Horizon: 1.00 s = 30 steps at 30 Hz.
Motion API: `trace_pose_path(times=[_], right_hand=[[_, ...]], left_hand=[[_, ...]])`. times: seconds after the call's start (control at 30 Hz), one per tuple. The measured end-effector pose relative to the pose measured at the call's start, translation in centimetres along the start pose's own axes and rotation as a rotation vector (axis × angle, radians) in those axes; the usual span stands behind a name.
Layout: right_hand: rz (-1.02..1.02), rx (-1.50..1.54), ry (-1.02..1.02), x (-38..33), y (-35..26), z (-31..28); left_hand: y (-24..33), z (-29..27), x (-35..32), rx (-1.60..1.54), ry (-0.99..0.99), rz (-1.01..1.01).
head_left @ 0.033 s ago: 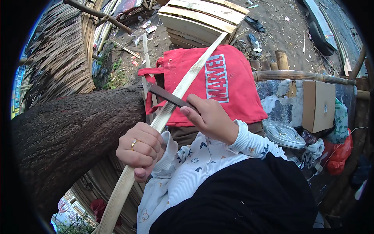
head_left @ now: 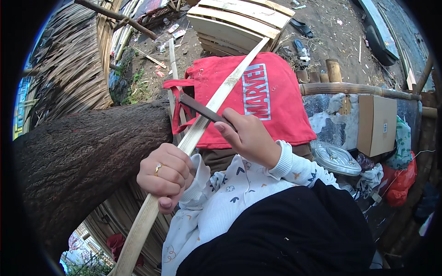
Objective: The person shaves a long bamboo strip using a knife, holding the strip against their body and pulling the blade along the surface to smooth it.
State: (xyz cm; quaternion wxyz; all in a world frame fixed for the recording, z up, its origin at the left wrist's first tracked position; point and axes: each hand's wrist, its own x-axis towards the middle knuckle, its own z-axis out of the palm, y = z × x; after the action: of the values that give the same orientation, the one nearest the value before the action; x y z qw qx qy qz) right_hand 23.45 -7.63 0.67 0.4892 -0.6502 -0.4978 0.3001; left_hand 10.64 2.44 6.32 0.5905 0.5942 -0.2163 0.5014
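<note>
A long, pale, split-wood strip, perhaps bamboo, runs slantwise from the lower left up toward the top middle. My left hand, with a ring on one finger, is wrapped round its lower half. In my right hand is a dark flat blade-like tool, its handle end hidden by the fingers. The tool lies across the strip above my left hand, touching or nearly touching it. Beneath the strip, a red cloth bag with a pale printed patch is spread over my lap.
A thick dark tree trunk stands close at my left. Ahead is a slatted wooden crate, with slippers on the dirt beside it. To the right are a bamboo rail, a cardboard box and a round silvery lid-like thing.
My right hand and the dark tool have shifted very slightly along the strip, toward my left hand. The left hand and the strip look unmoved.
</note>
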Motion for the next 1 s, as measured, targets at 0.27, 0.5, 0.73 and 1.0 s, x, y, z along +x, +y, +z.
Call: trace_pose_path(times=[0.27,0.5,0.73,1.0], right_hand=[[0.181,-0.035,0.094,1.7,3.1,0.1],[0.109,0.097,-0.067,-0.1,0.4,-0.6],[0.170,-0.091,0.079,1.0,2.9,0.5],[0.217,-0.107,0.068,0.7,0.9,-0.3]], left_hand=[[0.2,-0.9,-0.5,-0.010,0.081,-0.027],[0.1,-0.2,-0.2,0.014,0.138,-0.034],[0.3,-0.5,0.1,-0.001,0.070,-0.060],[0.2,-0.1,-0.2,-0.022,0.043,-0.054]])
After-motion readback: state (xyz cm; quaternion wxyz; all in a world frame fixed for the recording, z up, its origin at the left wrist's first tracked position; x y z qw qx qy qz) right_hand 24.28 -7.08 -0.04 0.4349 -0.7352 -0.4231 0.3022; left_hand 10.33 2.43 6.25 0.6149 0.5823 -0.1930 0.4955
